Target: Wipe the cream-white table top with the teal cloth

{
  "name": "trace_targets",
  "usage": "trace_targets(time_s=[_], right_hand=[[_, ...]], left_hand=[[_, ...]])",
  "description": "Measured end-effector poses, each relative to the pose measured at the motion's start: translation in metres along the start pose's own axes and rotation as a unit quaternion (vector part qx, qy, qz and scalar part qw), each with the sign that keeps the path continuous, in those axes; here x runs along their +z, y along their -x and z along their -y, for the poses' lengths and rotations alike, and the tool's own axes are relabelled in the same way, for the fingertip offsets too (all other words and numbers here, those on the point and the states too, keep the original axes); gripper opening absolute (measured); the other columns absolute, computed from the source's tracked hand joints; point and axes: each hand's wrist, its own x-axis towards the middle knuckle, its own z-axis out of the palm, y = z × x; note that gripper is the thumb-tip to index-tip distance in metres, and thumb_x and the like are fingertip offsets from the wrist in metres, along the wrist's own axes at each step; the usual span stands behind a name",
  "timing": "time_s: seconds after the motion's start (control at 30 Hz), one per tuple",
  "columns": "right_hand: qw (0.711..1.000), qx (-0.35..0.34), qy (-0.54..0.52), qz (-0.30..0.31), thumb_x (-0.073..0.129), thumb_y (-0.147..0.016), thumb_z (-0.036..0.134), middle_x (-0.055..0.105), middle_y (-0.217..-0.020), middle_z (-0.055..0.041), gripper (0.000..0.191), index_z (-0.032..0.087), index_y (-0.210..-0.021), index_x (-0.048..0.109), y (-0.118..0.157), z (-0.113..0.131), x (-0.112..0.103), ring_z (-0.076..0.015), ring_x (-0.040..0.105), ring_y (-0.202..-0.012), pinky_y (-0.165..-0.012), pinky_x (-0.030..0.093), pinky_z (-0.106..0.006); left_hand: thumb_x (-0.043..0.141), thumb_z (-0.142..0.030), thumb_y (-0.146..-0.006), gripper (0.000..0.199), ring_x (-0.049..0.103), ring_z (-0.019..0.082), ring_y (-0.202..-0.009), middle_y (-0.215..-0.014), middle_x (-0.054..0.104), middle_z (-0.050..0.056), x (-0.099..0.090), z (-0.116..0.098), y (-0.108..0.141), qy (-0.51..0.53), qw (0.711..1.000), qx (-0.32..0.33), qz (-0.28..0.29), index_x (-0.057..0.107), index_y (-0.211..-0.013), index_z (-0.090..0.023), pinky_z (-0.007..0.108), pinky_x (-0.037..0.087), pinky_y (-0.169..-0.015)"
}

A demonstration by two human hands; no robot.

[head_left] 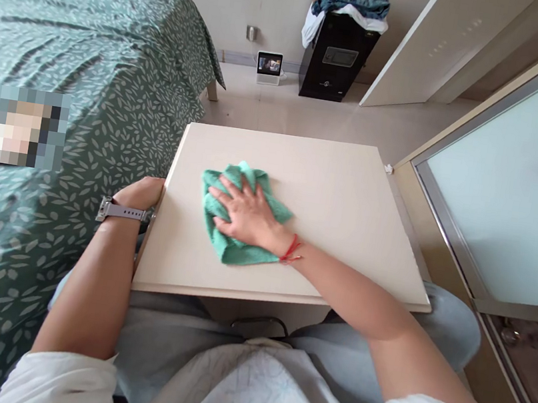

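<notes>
Cloth (229, 248) on board (340, 199); bed (139, 88) left; cabinet (334, 66) beyond; panel (521, 172) right

The light is soft and even. Beyond the board (341, 192), little bright spots (455, 39) dot the white door (417, 55). Left of it, big squares (13, 125) blur part of the bed (138, 94).

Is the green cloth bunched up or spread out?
Spread out, though creased: the green cloth lies under the right hand, showing above and below it. Whether it's doubled, I cannot tell.

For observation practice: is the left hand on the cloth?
No, the right hand is on the cloth, the left hand beside the panel.
</notes>
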Motion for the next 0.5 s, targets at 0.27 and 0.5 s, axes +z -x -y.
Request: trace_targets(time_s=[0.27,0.5], right_hand=[[0.952,0.293,0.046,-0.074,0.056,-0.121,0.046,0.045,-0.212,-0.0215,0.079,0.023,-0.196,0.063,0.113,-0.158,-0.016,-0.0606,0.053,-0.182,-0.141,0.052,-0.086],[0.857,0.48,0.058,-0.178,0.05,-0.119,0.053,0.056,-0.201,-0.0274,0.076,0.026,-0.188,0.069,0.197,-0.191,0.007,-0.0615,0.063,-0.166,-0.124,0.062,-0.087]], left_hand=[[0.061,-0.016,-0.11,0.041,0.077,0.043,-0.167,-0.161,0.088,0.027,0.004,0.012,-0.012,-0.014,1.0,0.009,0.009,0.097,-0.129,-0.009,0.049,0.059,-0.143],[0.066,-0.015,-0.104,0.038,0.082,0.041,-0.16,-0.147,0.094,0.024,0.011,0.015,-0.014,-0.015,1.0,0.013,-0.011,0.099,-0.123,-0.013,0.044,0.063,-0.137]])
